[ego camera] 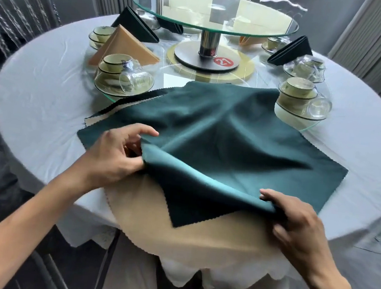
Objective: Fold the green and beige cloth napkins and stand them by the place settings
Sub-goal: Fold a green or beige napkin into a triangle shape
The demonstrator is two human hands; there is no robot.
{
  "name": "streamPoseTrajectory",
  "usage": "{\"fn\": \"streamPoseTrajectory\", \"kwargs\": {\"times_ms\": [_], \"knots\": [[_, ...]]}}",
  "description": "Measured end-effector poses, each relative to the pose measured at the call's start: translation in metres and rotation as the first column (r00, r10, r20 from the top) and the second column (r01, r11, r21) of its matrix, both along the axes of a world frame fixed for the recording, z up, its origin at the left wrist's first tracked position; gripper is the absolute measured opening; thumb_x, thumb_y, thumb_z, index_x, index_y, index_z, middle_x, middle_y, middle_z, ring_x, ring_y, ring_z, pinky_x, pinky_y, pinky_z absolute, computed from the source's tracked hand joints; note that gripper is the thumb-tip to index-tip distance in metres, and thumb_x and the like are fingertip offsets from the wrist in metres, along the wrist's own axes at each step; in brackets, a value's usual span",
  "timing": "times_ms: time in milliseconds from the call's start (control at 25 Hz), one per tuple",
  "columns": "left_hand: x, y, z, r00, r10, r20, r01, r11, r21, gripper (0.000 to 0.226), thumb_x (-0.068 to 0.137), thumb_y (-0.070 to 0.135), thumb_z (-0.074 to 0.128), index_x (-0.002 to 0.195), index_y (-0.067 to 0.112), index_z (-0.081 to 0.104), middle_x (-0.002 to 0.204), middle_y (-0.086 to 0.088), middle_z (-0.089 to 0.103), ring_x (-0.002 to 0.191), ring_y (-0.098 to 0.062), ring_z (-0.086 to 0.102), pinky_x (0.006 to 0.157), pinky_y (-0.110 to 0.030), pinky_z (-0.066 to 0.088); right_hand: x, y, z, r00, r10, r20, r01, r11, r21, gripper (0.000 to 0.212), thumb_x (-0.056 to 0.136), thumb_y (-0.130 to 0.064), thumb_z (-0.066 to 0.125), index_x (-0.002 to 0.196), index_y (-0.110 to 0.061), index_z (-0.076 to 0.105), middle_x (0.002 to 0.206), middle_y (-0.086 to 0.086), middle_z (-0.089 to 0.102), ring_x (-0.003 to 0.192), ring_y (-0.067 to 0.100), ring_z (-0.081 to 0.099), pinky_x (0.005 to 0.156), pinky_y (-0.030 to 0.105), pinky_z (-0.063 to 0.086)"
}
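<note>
Large dark green square cloth napkin (220, 135) with zigzag edges, spread at 6 o'clock of the round table in white tablecloth (39, 87), near corner folded back and hanging over the table edge. Under it, a flat beige cloth napkin (187, 239), draping over the near rim; more green and beige edges peeking out at 9 o'clock of the stack.

Left hand (114, 153) at 9 o'clock of the fold, fingers curled, pinching the green fold between thumb (134, 164) and fingertips. Right hand (293, 222) at 4 o'clock, fingers curled narrow, gripping the other end of the same fold; cloth edge lying just under the fingers, thumb blurred.

Behind, at 12 o'clock, a round glass turntable on a metal post (210, 41), red number tag at the base. At 10 o'clock, a folded beige triangle napkin (126, 47) standing beside stacked cups, with a folded dark green triangle napkin (133, 24) behind. At 2 o'clock, another standing green napkin (291, 51) near glass cups.
</note>
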State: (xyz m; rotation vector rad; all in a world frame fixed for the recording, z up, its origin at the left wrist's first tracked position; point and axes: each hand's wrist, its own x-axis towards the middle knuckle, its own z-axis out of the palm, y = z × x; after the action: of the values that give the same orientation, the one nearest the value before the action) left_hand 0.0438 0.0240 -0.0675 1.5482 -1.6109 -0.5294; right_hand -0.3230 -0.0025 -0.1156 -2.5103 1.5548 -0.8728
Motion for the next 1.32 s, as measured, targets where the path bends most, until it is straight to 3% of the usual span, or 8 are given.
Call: {"fn": "streamPoseTrajectory", "kwargs": {"times_ms": [240,440,640,760,920,1160,1240,1320], "knots": [[0.018,0.035,-0.038,0.944,-0.113,0.310,0.079,0.989,0.122,0.074,0.071,0.061,0.064,0.140,0.044,0.044,0.109,0.031,0.055,0.103,0.009,0.051,0.089,-0.009,0.037,-0.018,-0.015,-0.004,0.996,0.084,0.028,-0.086,0.993,0.085,0.067,0.050,-0.003,0.051,0.111,-0.022,0.070,0.116,-0.015,0.065,0.110,0.007,0.056,0.091,0.030,0.039],[0.052,-0.002,-0.026,0.962,0.273,0.019,-0.274,0.961,0.047,0.045,0.071,0.020,0.055,0.114,0.028,0.065,0.095,0.007,0.070,0.089,-0.018,0.064,0.080,-0.025,0.049,-0.012,-0.018,-0.011,0.997,0.071,0.017,-0.072,0.995,0.064,0.068,0.046,-0.007,0.048,0.107,-0.024,0.072,0.118,-0.016,0.063,0.110,0.012,0.054,0.091,0.035,0.038],[0.114,-0.082,-0.017,0.842,0.372,0.390,-0.506,0.795,0.335,0.085,0.067,0.054,0.077,0.139,0.018,0.050,0.137,-0.012,0.057,0.127,-0.032,0.050,0.106,-0.043,0.040,-0.009,-0.018,-0.016,0.999,0.047,0.009,-0.047,0.998,0.052,0.067,0.041,-0.008,0.046,0.100,-0.028,0.071,0.116,-0.019,0.062,0.108,0.017,0.055,0.087,0.043,0.041],[0.122,-0.092,-0.018,0.932,0.304,0.196,-0.358,0.859,0.367,0.042,0.077,0.033,0.084,0.104,0.006,0.068,0.097,-0.008,0.066,0.092,-0.021,0.058,0.080,-0.030,0.042,-0.009,-0.020,-0.015,0.999,0.047,0.023,-0.048,0.998,0.042,0.067,0.040,-0.008,0.045,0.098,-0.027,0.071,0.114,-0.019,0.063,0.105,0.019,0.056,0.086,0.049,0.044],[0.126,-0.086,-0.020,0.897,0.404,0.176,-0.429,0.893,0.136,0.018,0.088,0.024,0.073,0.086,0.007,0.069,0.071,-0.010,0.058,0.070,-0.021,0.052,0.065,-0.032,0.035,-0.011,-0.021,-0.015,0.998,0.057,0.036,-0.059,0.996,0.060,0.067,0.039,-0.008,0.045,0.098,-0.026,0.072,0.114,-0.018,0.063,0.105,0.020,0.057,0.086,0.053,0.046],[0.124,-0.070,-0.020,0.733,0.517,0.442,-0.617,0.779,0.111,0.043,0.073,0.033,0.069,0.112,0.015,0.068,0.114,-0.020,0.066,0.109,-0.041,0.059,0.087,-0.045,0.046,-0.017,-0.022,-0.013,0.995,0.094,0.028,-0.097,0.989,0.112,0.072,0.041,-0.006,0.042,0.104,-0.026,0.073,0.118,-0.019,0.062,0.110,0.018,0.055,0.093,0.050,0.044],[0.098,-0.050,-0.013,0.765,0.474,0.436,-0.495,0.866,-0.071,0.040,0.079,0.020,0.074,0.118,0.017,0.065,0.121,-0.016,0.063,0.112,-0.038,0.057,0.096,-0.044,0.044,-0.023,-0.025,-0.009,0.992,0.121,0.046,-0.127,0.979,0.159,0.075,0.042,-0.004,0.041,0.106,-0.028,0.072,0.122,-0.023,0.062,0.114,0.012,0.054,0.099,0.042,0.041],[0.066,-0.016,-0.003,0.930,0.118,0.349,-0.080,0.990,-0.120,0.028,0.082,0.021,0.075,0.109,0.020,0.069,0.110,-0.002,0.070,0.102,-0.018,0.065,0.093,-0.032,0.048,-0.030,-0.029,0.001,0.978,0.197,0.070,-0.207,0.955,0.210,0.079,0.043,-0.001,0.039,0.107,-0.033,0.071,0.122,-0.028,0.061,0.116,0.005,0.055,0.102,0.026,0.039]]}}
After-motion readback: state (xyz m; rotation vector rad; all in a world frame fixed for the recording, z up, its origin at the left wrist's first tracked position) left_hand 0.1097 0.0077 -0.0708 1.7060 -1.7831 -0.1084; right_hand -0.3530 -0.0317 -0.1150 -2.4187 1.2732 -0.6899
